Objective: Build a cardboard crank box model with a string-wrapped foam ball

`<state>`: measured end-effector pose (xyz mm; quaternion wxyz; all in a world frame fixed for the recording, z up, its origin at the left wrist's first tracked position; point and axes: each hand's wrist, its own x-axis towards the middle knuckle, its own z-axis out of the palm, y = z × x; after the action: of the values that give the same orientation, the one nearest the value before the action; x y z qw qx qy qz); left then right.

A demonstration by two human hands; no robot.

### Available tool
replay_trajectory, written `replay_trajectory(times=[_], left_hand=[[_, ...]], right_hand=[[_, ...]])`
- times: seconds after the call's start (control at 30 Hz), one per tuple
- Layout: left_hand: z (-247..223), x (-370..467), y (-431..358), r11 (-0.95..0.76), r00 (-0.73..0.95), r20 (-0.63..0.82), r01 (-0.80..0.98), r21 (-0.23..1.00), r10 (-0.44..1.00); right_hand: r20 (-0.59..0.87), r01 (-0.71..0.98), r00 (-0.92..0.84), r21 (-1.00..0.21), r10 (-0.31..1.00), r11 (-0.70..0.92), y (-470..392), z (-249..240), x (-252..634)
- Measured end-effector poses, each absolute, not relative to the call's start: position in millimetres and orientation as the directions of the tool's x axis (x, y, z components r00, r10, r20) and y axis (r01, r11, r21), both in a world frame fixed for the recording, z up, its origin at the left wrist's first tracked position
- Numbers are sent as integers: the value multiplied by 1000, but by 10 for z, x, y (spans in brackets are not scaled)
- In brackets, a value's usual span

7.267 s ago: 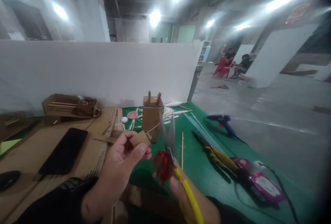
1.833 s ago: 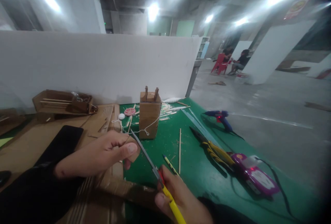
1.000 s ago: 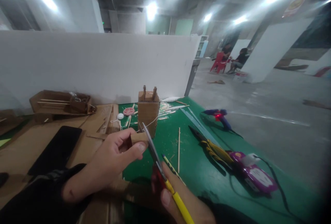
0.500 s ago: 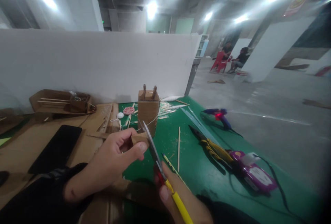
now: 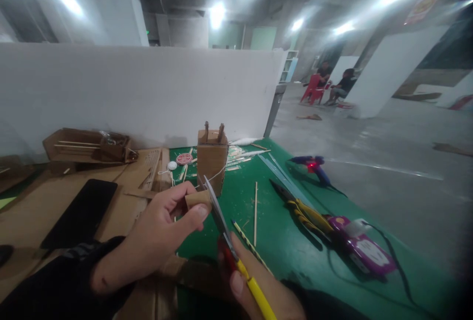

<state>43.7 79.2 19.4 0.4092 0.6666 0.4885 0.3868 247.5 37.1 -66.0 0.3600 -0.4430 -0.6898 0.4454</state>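
Between thumb and fingers, my left hand [image 5: 168, 226] pinches a small piece of cardboard [image 5: 197, 198]. My right hand [image 5: 254, 280] grips scissors [image 5: 221, 224] with yellow and red handles, their blades pointing up and away at the right edge of the cardboard piece. The blades look nearly closed; whether they bite into the cardboard I cannot tell. Just beyond the hands stands an upright cardboard box [image 5: 212, 164] with two small prongs on top and a string across it. A striped pencil [image 5: 249, 243] lies beside my right hand.
On the green table [image 5: 291, 256] lie a thin wooden stick [image 5: 255, 214], long-nose pliers [image 5: 301, 211], a purple device [image 5: 360, 243] with a cable, and a glue gun [image 5: 312, 164] with a red light. A black phone [image 5: 81, 211] rests on cardboard at left. A white panel [image 5: 140, 93] closes the back.
The cardboard piece has tilted slightly in my left hand. The scissor blades have drawn closer together at its right edge. Everything on the table stays in place.
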Motion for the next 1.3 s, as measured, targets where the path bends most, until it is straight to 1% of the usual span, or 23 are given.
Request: replay_trajectory(times=[0.1, 0.4, 0.57, 0.77, 1.0, 1.07, 1.13, 1.2, 1.3], left_hand=[[154, 456, 798, -187, 197, 130, 308, 933, 972], [98, 537, 770, -190, 123, 161, 279, 941, 979], [93, 529, 764, -192, 119, 165, 265, 945, 979], [73, 521, 757, -189, 125, 163, 243, 951, 979], [108, 537, 764, -172, 116, 146, 261, 950, 983], [95, 533, 768, -166, 113, 141, 258, 952, 984], [86, 528, 770, -164, 118, 138, 252, 954, 983], [87, 523, 772, -177, 127, 149, 246, 953, 981], [98, 517, 775, -207, 145, 176, 242, 948, 974]], right_hand=[[94, 232, -371, -954, 924, 191, 381, -654, 2455], [101, 425, -337, -871, 936, 247, 389, -584, 2444], [118, 460, -308, -850, 944, 256, 375, -615, 2440], [121, 472, -305, -843, 945, 260, 365, -620, 2445], [128, 459, -309, -848, 942, 266, 390, -643, 2457], [162, 442, -352, -840, 922, 316, 444, -651, 2470], [189, 401, -432, -836, 882, 375, 510, -655, 2486], [196, 364, -487, -840, 851, 402, 567, -666, 2499], [192, 367, -471, -845, 861, 390, 604, -703, 2508]])
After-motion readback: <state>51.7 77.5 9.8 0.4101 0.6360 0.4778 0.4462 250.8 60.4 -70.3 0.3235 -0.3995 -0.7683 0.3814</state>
